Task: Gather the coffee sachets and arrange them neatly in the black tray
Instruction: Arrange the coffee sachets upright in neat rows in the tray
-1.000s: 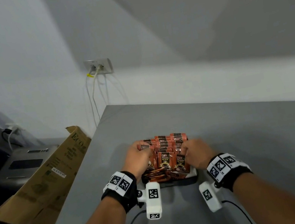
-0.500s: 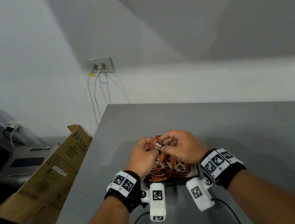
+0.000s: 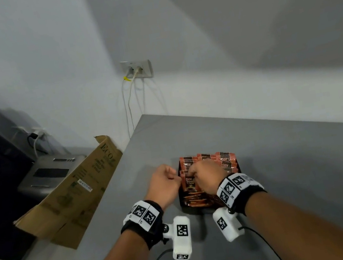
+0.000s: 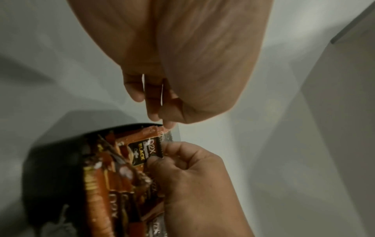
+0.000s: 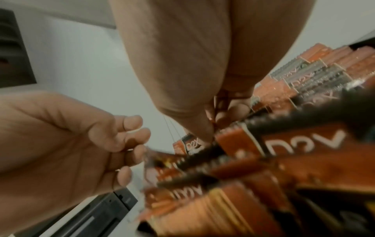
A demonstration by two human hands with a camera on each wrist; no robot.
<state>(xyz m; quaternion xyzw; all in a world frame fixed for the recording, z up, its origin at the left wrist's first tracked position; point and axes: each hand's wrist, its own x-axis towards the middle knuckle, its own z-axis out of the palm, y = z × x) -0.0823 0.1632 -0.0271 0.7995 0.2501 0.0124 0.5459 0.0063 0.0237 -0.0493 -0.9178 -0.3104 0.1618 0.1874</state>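
Two hands at a tray on a grey table

Many coffee sachets (image 3: pixel 225 161) lie packed in the black tray (image 3: pixel 181 200), which sits on the grey table (image 3: pixel 298 176) near its front edge. The right hand (image 3: pixel 207 176) pinches one sachet over the tray. The left hand (image 3: pixel 163 184) has its fingers curled and holds nothing, just beside the tray. A cardboard box (image 3: pixel 75 196) leans at the table's left side. On the white wall (image 3: pixel 41 61) a socket (image 3: pixel 137 68) holds two cables.

sachets (image 3: pixel 226 162): I see glossy foil, serrated edges
tray (image 4: pixel 50 160): smooth black plastic
counter (image 3: pixel 298 176): matt grey
box (image 3: pixel 80 190): plain brown cardboard
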